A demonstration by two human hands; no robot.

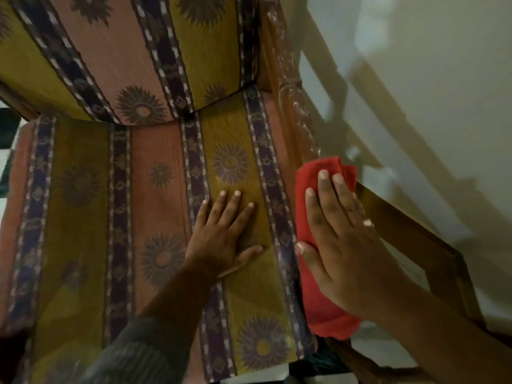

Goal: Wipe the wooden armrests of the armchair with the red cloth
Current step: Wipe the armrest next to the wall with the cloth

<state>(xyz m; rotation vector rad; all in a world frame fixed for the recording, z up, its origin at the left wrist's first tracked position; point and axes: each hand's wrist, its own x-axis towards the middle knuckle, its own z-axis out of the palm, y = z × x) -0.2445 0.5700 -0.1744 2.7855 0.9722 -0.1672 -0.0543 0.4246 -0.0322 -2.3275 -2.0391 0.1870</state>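
Observation:
The red cloth (307,217) lies folded along the right wooden armrest (300,126) of the armchair. My right hand (343,239) presses flat on top of the cloth, fingers stretched toward the chair's back. The armrest's glossy carved wood shows beyond the cloth; the part under the cloth is hidden. My left hand (225,231) rests flat, fingers spread, on the patterned seat cushion (155,206), just left of the armrest. The left armrest is barely in view at the frame's left edge.
The striped, sunflower-patterned back cushion (124,51) rises at the top. A pale wall (415,79) stands close on the right, with the chair's wooden side frame (432,245) and its shadow against it. Light floor (374,353) shows below the frame.

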